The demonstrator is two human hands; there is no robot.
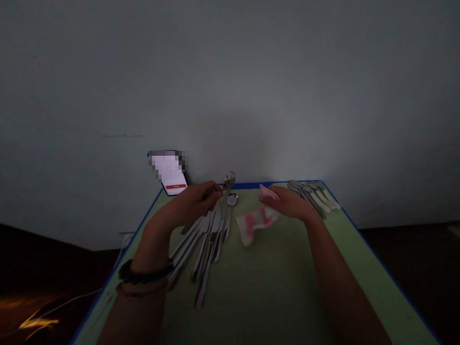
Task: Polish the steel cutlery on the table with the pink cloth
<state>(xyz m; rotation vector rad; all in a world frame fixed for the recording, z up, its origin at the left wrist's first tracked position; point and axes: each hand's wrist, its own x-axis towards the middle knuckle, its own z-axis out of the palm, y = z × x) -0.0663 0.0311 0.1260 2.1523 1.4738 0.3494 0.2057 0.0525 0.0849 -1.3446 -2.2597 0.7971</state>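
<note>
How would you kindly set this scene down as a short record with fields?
Left hand: the hand holds a spoon, bowl upward; dark bracelet on the wrist
Right hand: the hand grips a pink-and-white cloth, part hanging below
Near left hand: loose cutlery, handles mostly toward the person
Far right corner: a second cutlery group, some handles pale
Far left corner: phone, screen lit, tilted up
Surface: green table with blue edging
Behind: plain grey wall
Lighting: dim

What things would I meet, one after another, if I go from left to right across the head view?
Smartphone, left hand, metal spoon, pink-and-white cloth, right hand, white-handled cutlery.
</note>
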